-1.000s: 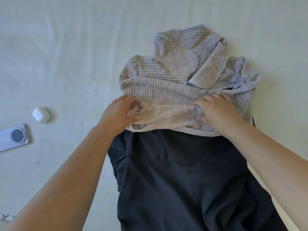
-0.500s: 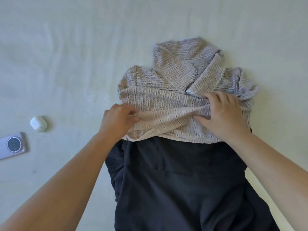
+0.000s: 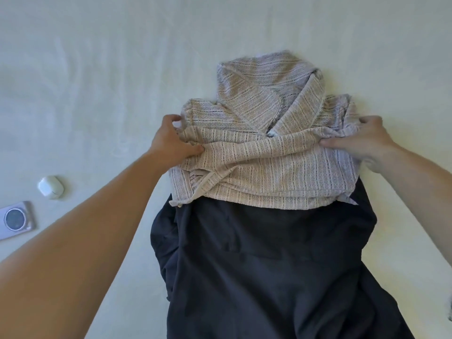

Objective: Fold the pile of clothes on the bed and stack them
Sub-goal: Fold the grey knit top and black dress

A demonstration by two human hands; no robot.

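Knitwear fills the middle of the head view: a beige knitted top (image 3: 269, 167) with an openwork striped pattern lies bunched and partly folded on the pale bed (image 3: 97, 81). Its upper part is doubled over into a rumpled flap with a lace-edged seam running diagonally across it, and a thick fold crosses the garment from side to side. The lower hem of the top overlaps a dark navy garment (image 3: 269, 265), which is spread flat beneath it and reaches down to the near edge of the picture, its left side gathered in soft creases.

The left hand (image 3: 171, 140) is curled at the left edge of the knitted top, thumb pressed onto the fold and fingers tucked round the fabric, so it grips the cloth. The right hand (image 3: 362, 140) does the same at the right edge: thumb stretched along the fold, fingers bent over the bunched material behind it. Both bare forearms reach in from the lower corners.

Well to the left on the bed sit a small white earbud case (image 3: 50, 187) and, nearer the edge, a phone (image 3: 16, 220) with a round camera ring, partly cut off.
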